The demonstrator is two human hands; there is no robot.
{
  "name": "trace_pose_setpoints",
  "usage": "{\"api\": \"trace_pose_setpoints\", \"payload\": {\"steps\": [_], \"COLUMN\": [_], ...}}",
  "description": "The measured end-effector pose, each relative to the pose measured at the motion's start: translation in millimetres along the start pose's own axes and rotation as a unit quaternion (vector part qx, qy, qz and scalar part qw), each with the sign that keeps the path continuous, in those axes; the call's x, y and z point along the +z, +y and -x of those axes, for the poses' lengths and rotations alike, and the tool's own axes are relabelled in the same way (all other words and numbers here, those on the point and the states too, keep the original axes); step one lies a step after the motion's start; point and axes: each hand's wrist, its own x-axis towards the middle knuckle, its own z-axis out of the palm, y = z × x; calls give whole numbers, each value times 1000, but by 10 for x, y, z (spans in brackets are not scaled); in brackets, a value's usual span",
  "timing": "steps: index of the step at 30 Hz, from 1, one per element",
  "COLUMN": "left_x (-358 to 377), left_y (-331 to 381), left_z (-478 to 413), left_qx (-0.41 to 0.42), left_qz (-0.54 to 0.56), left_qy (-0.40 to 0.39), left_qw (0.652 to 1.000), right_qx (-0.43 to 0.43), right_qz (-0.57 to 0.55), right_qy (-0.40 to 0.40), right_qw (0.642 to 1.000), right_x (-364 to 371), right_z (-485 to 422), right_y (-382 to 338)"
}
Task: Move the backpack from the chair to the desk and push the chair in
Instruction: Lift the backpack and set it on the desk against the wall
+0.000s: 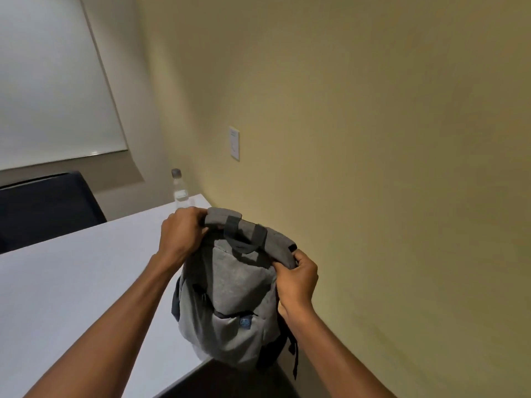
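A grey backpack [232, 300] with dark straps and a small blue badge hangs upright in front of me, over the right end of the white desk [71, 297]. My left hand [184, 231] grips the left end of its rolled top. My right hand [296, 280] grips the right end. Below the bag a dark surface [230, 380] shows at the bottom edge; it may be the chair seat, I cannot tell. Whether the bag's base touches anything is hidden.
A clear water bottle [179, 186] stands at the desk's far right corner by the yellow wall. A dark chair back [48, 208] stands behind the desk on the left, under a whiteboard [48, 81]. A white wall plate [234, 142] is on the wall.
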Motion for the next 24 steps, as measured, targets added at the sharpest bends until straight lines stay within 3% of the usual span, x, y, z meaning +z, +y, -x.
{"api": "trace_pose_setpoints", "payload": {"steps": [12,24], "left_x": [868,1314], "left_y": [-19,-79], "left_z": [-1604,-1895], "left_qx": [-18,-109], "left_qz": [-54,57], "left_qy": [-93,-101], "left_qw": [994,987], "right_qx": [192,204], "right_qz": [-64,-53], "right_qy": [-19,-39], "right_qw": [979,977], "right_x": [742,1088], "right_z": [-1102,-1594], "right_y": [298,291]}}
